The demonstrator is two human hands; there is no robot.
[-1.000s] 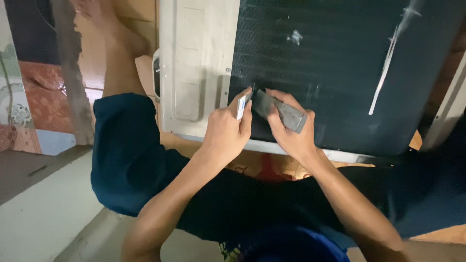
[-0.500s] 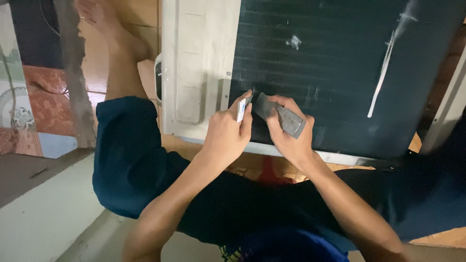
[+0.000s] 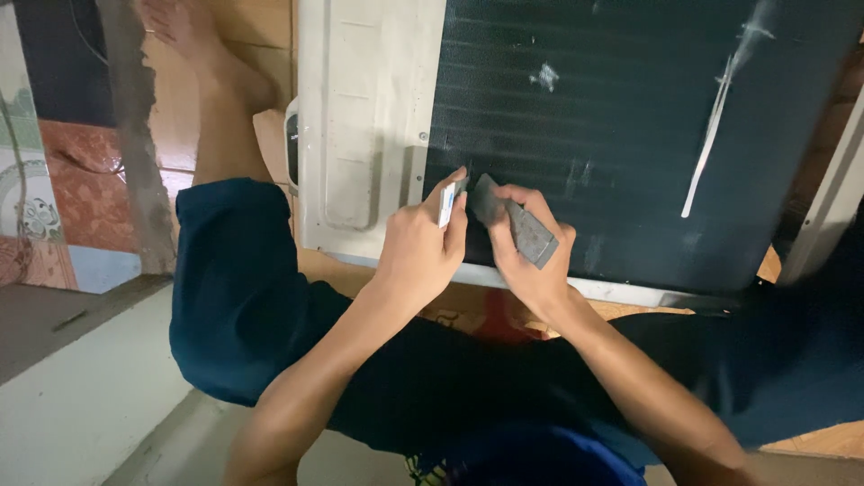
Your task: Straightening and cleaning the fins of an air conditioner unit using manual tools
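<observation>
An air conditioner unit (image 3: 369, 135) lies in front of me, its white casing on the left and its dark finned coil (image 3: 630, 117) facing up. My left hand (image 3: 418, 247) pinches a small white flat piece (image 3: 445, 205) at the coil's near left corner. My right hand (image 3: 522, 261) grips a flat grey tool (image 3: 526, 229), its tip pressed on the fins right beside the white piece. Both hands nearly touch each other.
A white streak (image 3: 715, 117) and pale smudges mark the coil. My legs in dark blue shorts (image 3: 243, 288) sit below the unit, one bare leg and foot (image 3: 202, 63) stretching up left. A tiled floor (image 3: 54, 189) and a concrete step (image 3: 72, 396) lie at left.
Both hands stay together at the coil's near left corner, shifted very slightly; the grey tool keeps working the same spot. The view barely moved.
</observation>
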